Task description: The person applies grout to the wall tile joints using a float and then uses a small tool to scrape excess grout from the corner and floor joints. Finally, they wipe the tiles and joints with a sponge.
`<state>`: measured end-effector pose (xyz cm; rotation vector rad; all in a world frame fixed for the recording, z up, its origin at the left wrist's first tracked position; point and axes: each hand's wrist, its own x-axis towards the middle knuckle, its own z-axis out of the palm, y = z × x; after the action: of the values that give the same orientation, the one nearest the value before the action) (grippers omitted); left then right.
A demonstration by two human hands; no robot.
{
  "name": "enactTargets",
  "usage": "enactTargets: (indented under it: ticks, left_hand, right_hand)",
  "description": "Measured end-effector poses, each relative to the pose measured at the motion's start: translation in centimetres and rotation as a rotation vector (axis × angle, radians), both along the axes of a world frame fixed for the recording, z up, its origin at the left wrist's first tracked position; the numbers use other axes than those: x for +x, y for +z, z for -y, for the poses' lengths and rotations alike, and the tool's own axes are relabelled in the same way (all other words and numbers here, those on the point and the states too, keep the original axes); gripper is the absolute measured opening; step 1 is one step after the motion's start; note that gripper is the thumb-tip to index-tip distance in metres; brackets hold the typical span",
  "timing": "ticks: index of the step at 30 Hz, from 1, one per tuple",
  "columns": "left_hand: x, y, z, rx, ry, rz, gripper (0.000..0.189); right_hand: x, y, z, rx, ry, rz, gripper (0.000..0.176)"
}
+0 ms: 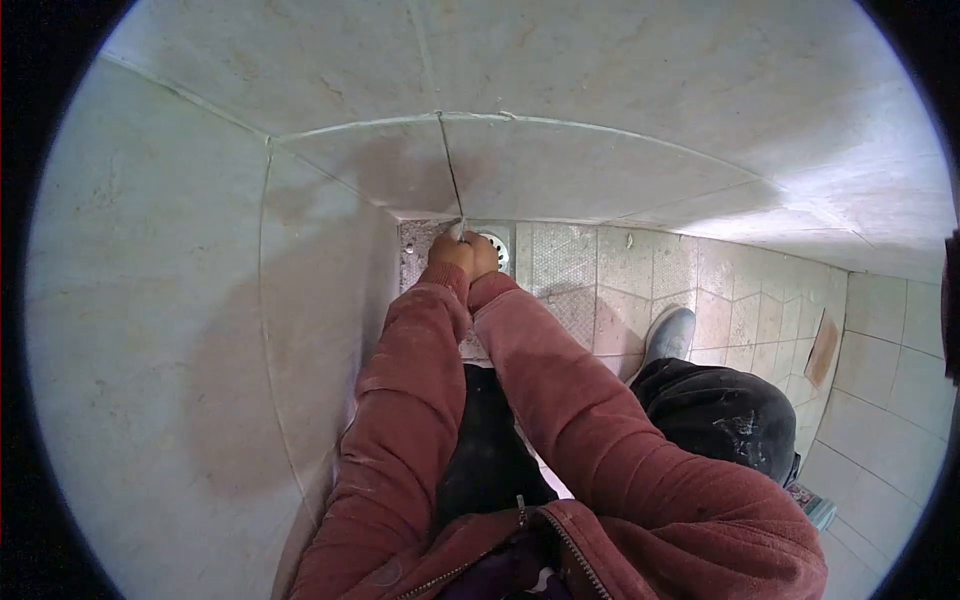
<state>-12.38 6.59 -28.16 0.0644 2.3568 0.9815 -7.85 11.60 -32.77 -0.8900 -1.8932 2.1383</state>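
Note:
Both my hands are together low in the corner, at the foot of the tiled wall (560, 165). My left hand (450, 252) has its fingers closed near the lower end of a dark vertical tile joint (450, 165). Pressed against it on the right is my right hand (481, 257), also closed. A small pale tip shows above the fingers, too small to name. Just right of my right hand lies a round white floor drain (497, 247), partly covered by that hand.
Textured floor tiles (565, 255) run to the right. My grey boot (670, 333) stands on them. A brown patch (823, 348) is at the far right of the floor. A tiled side wall (150, 290) rises close on the left. A small greenish box (815, 508) sits at the lower right.

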Motion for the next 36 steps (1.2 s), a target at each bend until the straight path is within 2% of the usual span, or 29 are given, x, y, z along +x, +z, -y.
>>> enactTargets:
  ticks: [2, 4, 8, 10, 14, 16, 17, 18, 20, 21, 23, 25, 27, 28, 30, 32, 33, 35, 36]
  left_hand:
    - [0.0, -0.4, 0.5, 0.006, 0.012, 0.003, 0.041]
    - [-0.1, -0.2, 0.7, 0.037, 0.024, -0.005, 0.04]
    - [-0.7, 0.1, 1.2, 0.011, -0.001, -0.009, 0.039]
    - [-0.9, 0.7, 1.6, -0.044, -0.041, -0.006, 0.038]
    - [-1.1, 3.0, 2.0, 0.173, 0.057, 0.143, 0.039]
    - [-1.2, 2.5, 2.1, 0.227, 0.084, 0.183, 0.04]
    - [-1.4, 1.4, 2.2, 0.236, 0.054, 0.135, 0.04]
    - [-1.6, 1.1, 2.3, 0.245, 0.024, 0.089, 0.041]
    - [-1.7, 0.7, 2.7, 0.247, 0.03, 0.103, 0.039]
    - [-1.7, 0.7, 2.6, 0.252, 0.036, 0.116, 0.038]
    - [-1.3, 3.8, 2.2, 0.195, -0.015, 0.048, 0.037]
    - [-1.1, 4.6, 2.1, 0.136, -0.064, -0.019, 0.037]
    - [-1.5, 4.2, 2.7, 0.299, 0.061, 0.056, 0.041]
    - [-1.7, 3.9, 2.9, 0.3, 0.061, 0.056, 0.041]
    - [-1.5, 4.0, 3.2, 0.454, 0.197, 0.199, 0.041]
    - [-1.3, 4.9, 3.2, 0.462, 0.169, 0.128, 0.04]
    - [-1.2, 6.0, 3.0, 0.473, 0.139, 0.058, 0.038]
    - [-0.9, 8.6, 2.7, 0.483, 0.149, 0.058, 0.037]
    - [-0.8, 9.7, 2.6, 0.491, 0.16, 0.05, 0.036]
  right_hand:
    - [0.0, -0.3, 0.2, -0.021, 0.002, -0.002, 0.029]
    - [0.0, -0.1, 0.1, 0.602, 0.168, 0.164, 0.029]
    - [-1.3, -1.6, 0.7, 0.554, 0.133, 0.248, 0.029]
    - [-1.4, -1.1, 0.9, 0.836, 0.235, 0.337, 0.027]
    - [-1.7, -1.1, 1.4, 0.863, 0.23, 0.35, 0.029]
    - [-1.7, 0.2, 1.9, 0.624, 0.032, 0.355, 0.03]
    - [-1.9, 0.8, 2.2, 0.623, 0.033, 0.355, 0.03]
    - [-2.2, 1.0, 2.5, 0.34, -0.127, 0.298, 0.032]
    - [-2.1, 1.4, 2.5, 0.056, -0.285, 0.239, 0.035]
    - [-2.0, 1.8, 2.4, 0.038, -0.282, 0.234, 0.036]
    - [-2.1, 3.7, 2.3, 0.021, -0.283, 0.227, 0.037]
    - [-2.3, 6.5, 2.6, -0.418, -0.555, 0.238, 0.039]
    - [-2.3, 7.9, 2.6, -0.452, -0.563, 0.254, 0.038]
    - [-2.5, 8.3, 2.5, -0.485, -0.572, 0.269, 0.038]
    - [-2.3, 9.5, 2.7, -0.516, -0.585, 0.228, 0.038]
    - [-2.3, 9.7, 2.9, -0.551, -0.596, 0.179, 0.039]
    - [-2.3, 8.9, 3.0, -0.351, -0.481, 0.149, 0.037]
    - [-2.1, 8.8, 2.9, -0.148, -0.37, 0.127, 0.036]
    - [-2.2, 10.0, 2.7, -0.162, -0.338, 0.131, 0.035]
